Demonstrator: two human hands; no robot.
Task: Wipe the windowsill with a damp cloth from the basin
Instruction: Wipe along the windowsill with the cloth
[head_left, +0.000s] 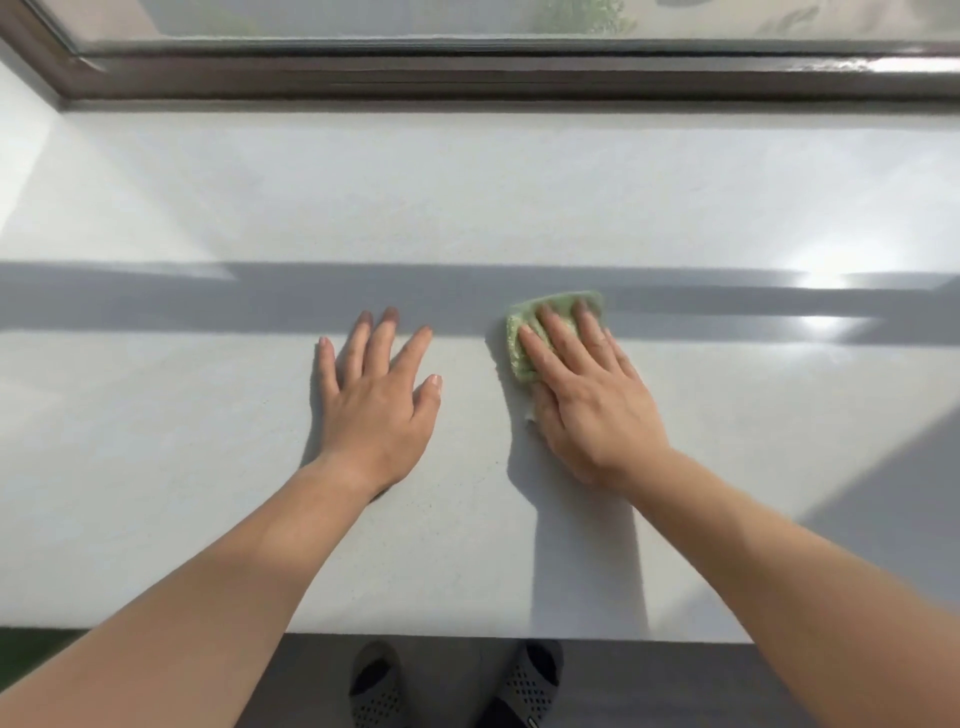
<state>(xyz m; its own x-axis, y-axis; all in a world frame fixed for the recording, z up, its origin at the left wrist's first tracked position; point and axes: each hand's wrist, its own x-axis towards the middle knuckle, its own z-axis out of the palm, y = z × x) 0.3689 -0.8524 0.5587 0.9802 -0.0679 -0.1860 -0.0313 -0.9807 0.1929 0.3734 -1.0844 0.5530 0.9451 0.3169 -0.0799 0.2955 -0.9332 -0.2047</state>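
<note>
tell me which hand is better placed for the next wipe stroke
Right, most likely. The right hand presses the green cloth flat on the windowsill with straight fingers; the left hand rests flat on the windowsill, apart from the green cloth.

Bare forearms (218, 587); dark slippers (524, 686), perforated tops.

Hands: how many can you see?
2. The left hand lies flat on the bare windowsill; the right hand presses a green cloth just right of it. None seems hidden.

home interior, white windowsill (467, 197), dark window frame (519, 78)
</note>
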